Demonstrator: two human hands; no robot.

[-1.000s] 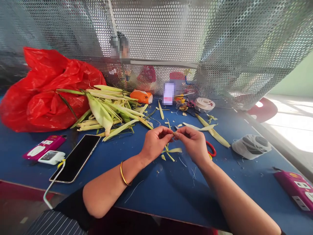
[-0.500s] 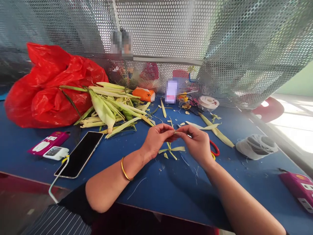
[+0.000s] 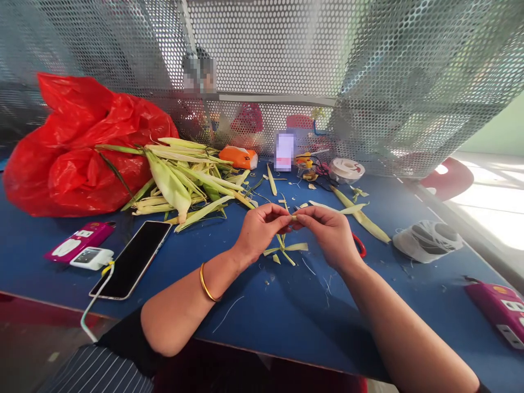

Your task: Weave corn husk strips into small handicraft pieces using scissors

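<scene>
Fingertips of my left hand and my right hand meet in a pinch over the blue table. Between them is a small piece of pale green corn husk, mostly covered by the fingers. Just below, tied or crossed husk strips lie on the table in a star-like shape. Partly hidden behind my right hand is a red scissor handle. To the left of my left hand lies a pile of corn husks.
A red plastic bag stands at the left, near a phone and a purple power strip. Farther back are an orange tissue pack, a lit phone and a white tape roll. At right sits a thread spool.
Both hands stay pinched together at nearly the same spot. The fingertips have parted slightly, and more of the husk piece shows between them. The whole view has shifted a little.
</scene>
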